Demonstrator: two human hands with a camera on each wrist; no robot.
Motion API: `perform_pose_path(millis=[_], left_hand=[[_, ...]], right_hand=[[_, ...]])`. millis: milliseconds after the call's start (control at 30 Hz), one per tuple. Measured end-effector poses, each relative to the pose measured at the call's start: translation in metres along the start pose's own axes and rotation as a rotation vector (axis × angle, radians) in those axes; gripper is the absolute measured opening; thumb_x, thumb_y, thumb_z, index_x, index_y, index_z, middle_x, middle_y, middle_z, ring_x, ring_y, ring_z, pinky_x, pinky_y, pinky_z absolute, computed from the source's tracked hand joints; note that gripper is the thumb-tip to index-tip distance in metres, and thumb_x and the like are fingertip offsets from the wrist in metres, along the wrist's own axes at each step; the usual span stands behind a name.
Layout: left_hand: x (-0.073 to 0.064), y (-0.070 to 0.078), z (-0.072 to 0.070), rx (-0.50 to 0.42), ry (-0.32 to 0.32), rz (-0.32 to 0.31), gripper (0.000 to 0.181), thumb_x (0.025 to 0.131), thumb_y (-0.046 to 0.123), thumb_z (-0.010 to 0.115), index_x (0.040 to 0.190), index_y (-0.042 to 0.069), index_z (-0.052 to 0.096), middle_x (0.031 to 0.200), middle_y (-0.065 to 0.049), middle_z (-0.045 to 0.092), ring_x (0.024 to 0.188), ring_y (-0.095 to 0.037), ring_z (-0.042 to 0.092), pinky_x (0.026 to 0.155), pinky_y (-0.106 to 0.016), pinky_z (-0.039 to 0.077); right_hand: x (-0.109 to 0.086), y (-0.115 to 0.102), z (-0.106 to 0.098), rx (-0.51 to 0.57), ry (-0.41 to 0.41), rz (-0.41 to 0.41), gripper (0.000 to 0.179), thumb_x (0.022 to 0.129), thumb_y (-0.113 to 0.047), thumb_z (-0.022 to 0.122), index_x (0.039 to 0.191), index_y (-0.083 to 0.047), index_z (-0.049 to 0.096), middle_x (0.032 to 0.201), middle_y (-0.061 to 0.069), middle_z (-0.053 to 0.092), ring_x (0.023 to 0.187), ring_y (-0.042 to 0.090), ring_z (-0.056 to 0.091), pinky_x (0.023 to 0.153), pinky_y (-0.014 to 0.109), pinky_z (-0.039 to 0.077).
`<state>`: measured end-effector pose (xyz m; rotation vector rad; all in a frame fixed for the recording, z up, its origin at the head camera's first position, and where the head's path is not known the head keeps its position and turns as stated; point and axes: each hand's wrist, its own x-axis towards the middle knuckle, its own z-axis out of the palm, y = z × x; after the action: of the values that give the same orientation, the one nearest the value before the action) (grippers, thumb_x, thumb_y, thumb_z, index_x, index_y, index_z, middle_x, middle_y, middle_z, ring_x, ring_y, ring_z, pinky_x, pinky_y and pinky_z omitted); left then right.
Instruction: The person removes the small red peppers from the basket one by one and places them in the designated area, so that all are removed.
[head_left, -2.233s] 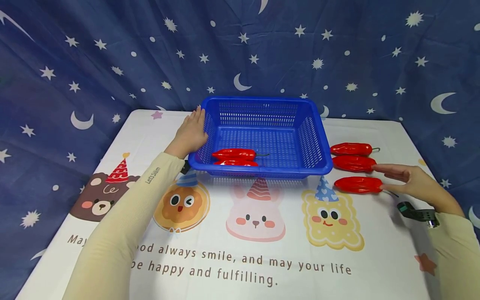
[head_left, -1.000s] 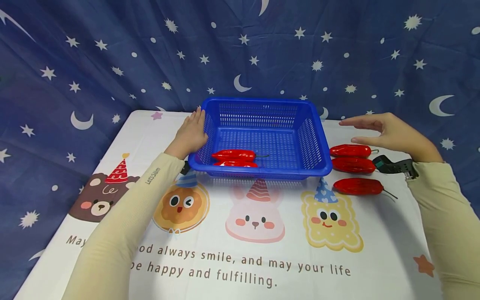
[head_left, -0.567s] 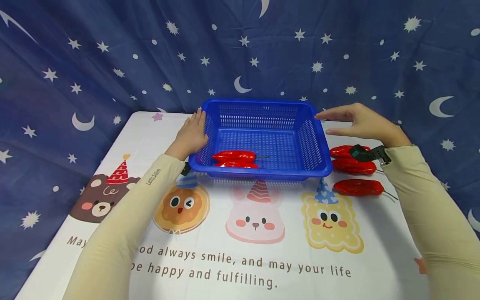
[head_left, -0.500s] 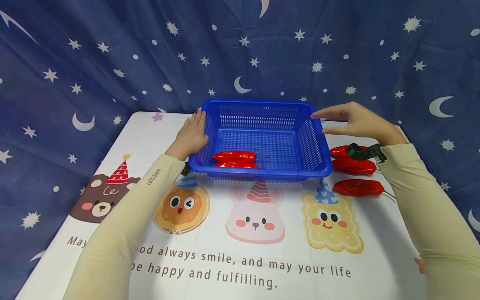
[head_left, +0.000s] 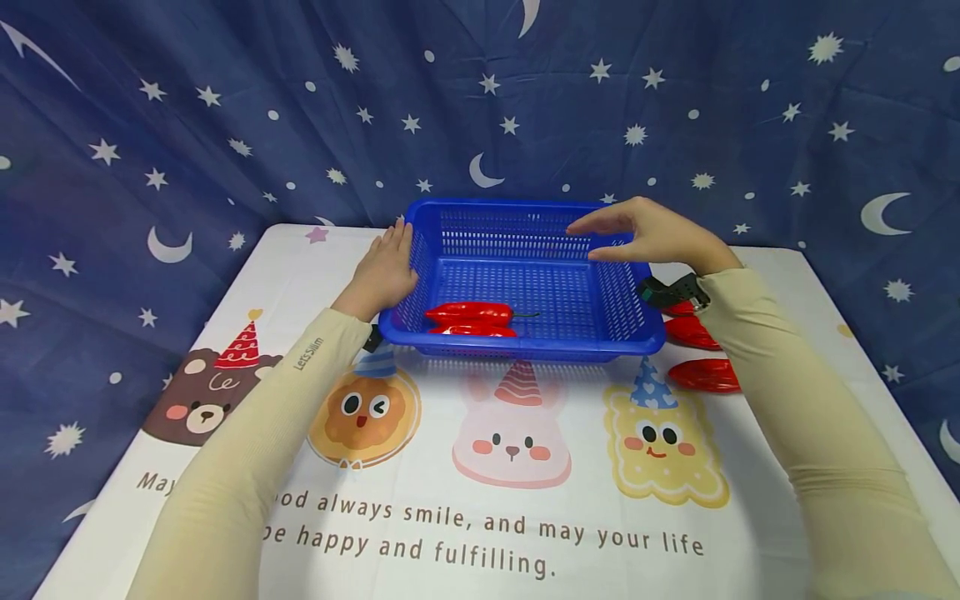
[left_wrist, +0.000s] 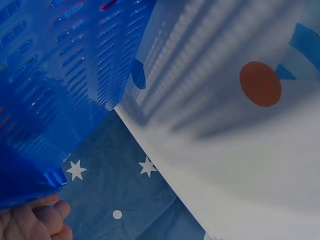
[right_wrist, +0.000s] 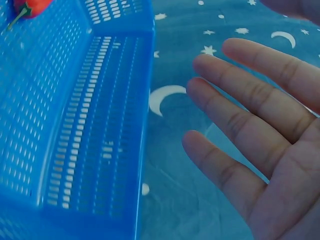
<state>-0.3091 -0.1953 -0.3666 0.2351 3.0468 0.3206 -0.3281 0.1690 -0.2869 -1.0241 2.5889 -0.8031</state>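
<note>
A blue plastic basket (head_left: 525,343) stands at the back of the table with red chili peppers (head_left: 472,314) lying in its front left part. My left hand (head_left: 384,271) grips the basket's left rim, thumb over the inner side. In the left wrist view its fingers (left_wrist: 35,222) show just under the rim. Over the basket's right back part is my right hand (head_left: 648,236), fingers spread apart from the thumb and nothing between them. More red chili peppers (head_left: 705,375) lie to the right of the basket, partly hidden by the right forearm.
A white tablecloth (head_left: 360,567) with printed cartoon figures and lettering covers the table. Behind it hangs a dark blue curtain (head_left: 555,92) with stars and moons. A black wrist camera (head_left: 667,292) sits on the right wrist above the right rim.
My right hand has left the peppers on the right, moved to the back, then swung left over the basket. The left hand and the basket have stayed in place.
</note>
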Motion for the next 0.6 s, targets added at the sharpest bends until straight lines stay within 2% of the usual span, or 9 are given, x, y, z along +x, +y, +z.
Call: perform_pose_path(millis=[200, 433, 600], left_hand=[[0.001, -0.002, 0.001, 0.002, 0.001, 0.005, 0.070, 0.090, 0.015, 0.040, 0.148, -0.006, 0.007, 0.157, -0.024, 0.006, 0.146, -0.038, 0.006, 0.120, -0.047, 0.005], [0.001, -0.002, 0.000, 0.004, -0.004, 0.004, 0.070, 0.090, 0.015, 0.041, 0.148, -0.006, 0.007, 0.157, -0.023, 0.005, 0.146, -0.037, 0.006, 0.120, -0.046, 0.005], [0.000, 0.000, -0.001, 0.004, -0.010, 0.004, 0.071, 0.090, 0.015, 0.040, 0.148, -0.006, 0.006, 0.157, -0.023, 0.005, 0.146, -0.037, 0.005, 0.120, -0.046, 0.004]], right_hand=[[0.019, -0.003, 0.008, 0.007, -0.019, -0.028, 0.049, 0.085, -0.027, 0.067, 0.130, -0.010, 0.057, 0.134, 0.010, 0.057, 0.130, 0.030, 0.049, 0.102, 0.051, 0.042], [0.041, -0.007, 0.021, 0.043, -0.064, -0.082, 0.044, 0.086, -0.022, 0.067, 0.127, -0.008, 0.059, 0.132, 0.013, 0.058, 0.129, 0.031, 0.049, 0.106, 0.050, 0.039], [0.051, -0.012, 0.029, 0.061, -0.082, -0.080, 0.044, 0.086, -0.022, 0.067, 0.126, -0.008, 0.060, 0.132, 0.012, 0.058, 0.128, 0.029, 0.050, 0.106, 0.048, 0.039]])
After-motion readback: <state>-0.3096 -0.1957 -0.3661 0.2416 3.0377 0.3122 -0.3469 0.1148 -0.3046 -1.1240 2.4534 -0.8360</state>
